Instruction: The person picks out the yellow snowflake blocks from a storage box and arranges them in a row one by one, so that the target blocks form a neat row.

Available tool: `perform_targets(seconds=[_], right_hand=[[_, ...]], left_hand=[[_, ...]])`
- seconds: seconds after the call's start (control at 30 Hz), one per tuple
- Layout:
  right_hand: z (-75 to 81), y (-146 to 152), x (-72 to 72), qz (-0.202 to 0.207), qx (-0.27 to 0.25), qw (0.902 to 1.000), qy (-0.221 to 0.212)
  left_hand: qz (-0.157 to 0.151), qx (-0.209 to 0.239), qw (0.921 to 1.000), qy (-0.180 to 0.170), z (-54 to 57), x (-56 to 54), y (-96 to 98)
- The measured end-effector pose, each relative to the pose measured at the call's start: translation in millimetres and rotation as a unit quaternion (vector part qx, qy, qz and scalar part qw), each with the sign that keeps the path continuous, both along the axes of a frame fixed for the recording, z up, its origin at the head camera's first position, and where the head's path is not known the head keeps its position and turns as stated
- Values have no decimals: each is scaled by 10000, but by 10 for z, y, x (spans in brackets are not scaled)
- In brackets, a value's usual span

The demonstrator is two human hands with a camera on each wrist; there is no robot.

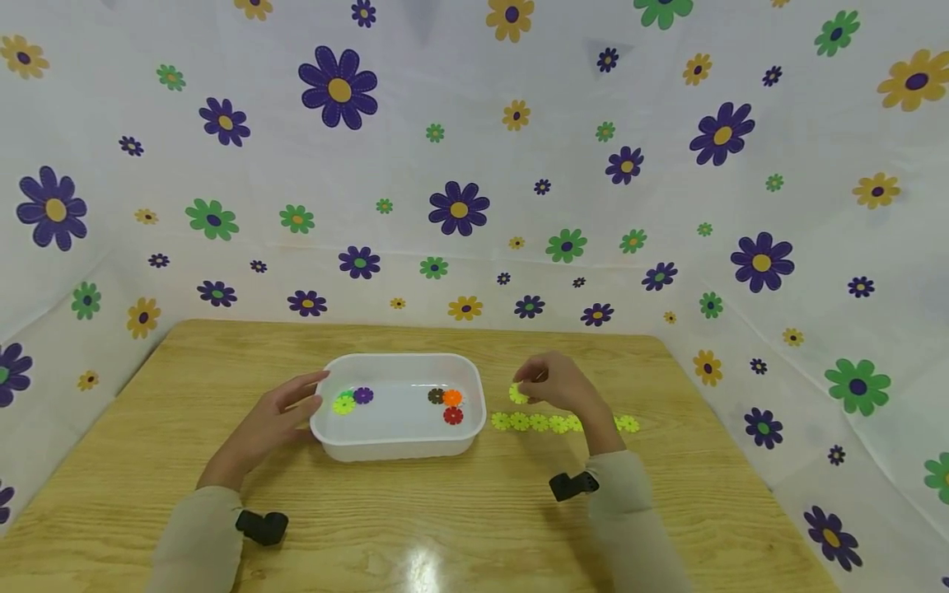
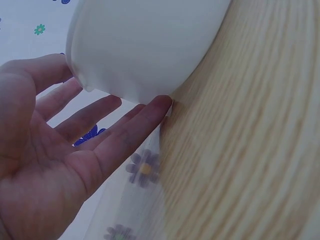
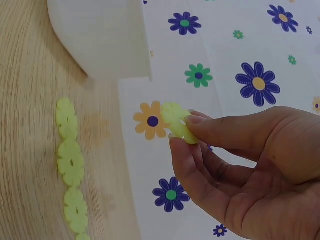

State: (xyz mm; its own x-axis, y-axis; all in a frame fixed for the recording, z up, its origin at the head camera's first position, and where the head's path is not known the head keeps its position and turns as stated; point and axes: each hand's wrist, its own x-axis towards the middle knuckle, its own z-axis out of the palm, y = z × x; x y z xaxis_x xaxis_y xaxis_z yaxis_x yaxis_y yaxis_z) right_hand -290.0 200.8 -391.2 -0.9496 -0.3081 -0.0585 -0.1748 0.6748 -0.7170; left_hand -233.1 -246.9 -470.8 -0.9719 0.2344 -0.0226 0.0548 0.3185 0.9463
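Observation:
My right hand (image 1: 556,383) pinches a yellow flower-shaped disc (image 3: 176,121) between thumb and fingertips, just above the table. Below it lies a row of yellow discs (image 1: 539,422) in a line, partly hidden by the right wrist. At the left end of a white plastic tub (image 1: 400,450), my left hand (image 1: 278,420) touches the wall with fingers fairly straight, as the left wrist view shows. Inside the tub, a yellow disc (image 1: 343,405), a green one and a purple disc (image 1: 363,395) lie at left. A brown disc (image 1: 436,396), an orange disc (image 1: 452,398) and a red disc (image 1: 453,416) lie at right.
The wooden table (image 1: 371,527) reaches back to a white cloth (image 1: 415,156) printed with purple, green and yellow flowers, which also hangs at both sides. Each wrist carries a black camera (image 1: 263,527).

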Motion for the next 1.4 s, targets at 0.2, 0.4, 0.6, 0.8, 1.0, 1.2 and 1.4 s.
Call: perform_targets(seconds=[0.2, 0.4, 0.6, 0.8, 1.0, 1.2, 1.4], right_hand=[[-29, 308, 12, -110, 139, 9997, 171], [-47, 588, 47, -294, 203, 9992, 193], [-40, 823, 120, -443, 171, 9988, 143], [-33, 1026, 167, -573, 115, 9983, 61], [-33, 1217, 195, -582, 43, 9983, -57], [-44, 1408, 214, -782, 46, 9968, -141], [-80, 1594, 197, -1089, 88, 9938, -204]], left_hand=[[15, -28, 10000, -32, 8, 6, 5], [75, -116, 9998, -108, 27, 17, 12], [49, -16, 9999, -141, 23, 15, 15], [43, -18, 9998, -190, 46, 21, 22], [-32, 101, 9998, -195, 61, 16, 33], [48, 18, 9998, -197, 21, 7, 21], [95, -9, 9999, -114, 20, 6, 18]])
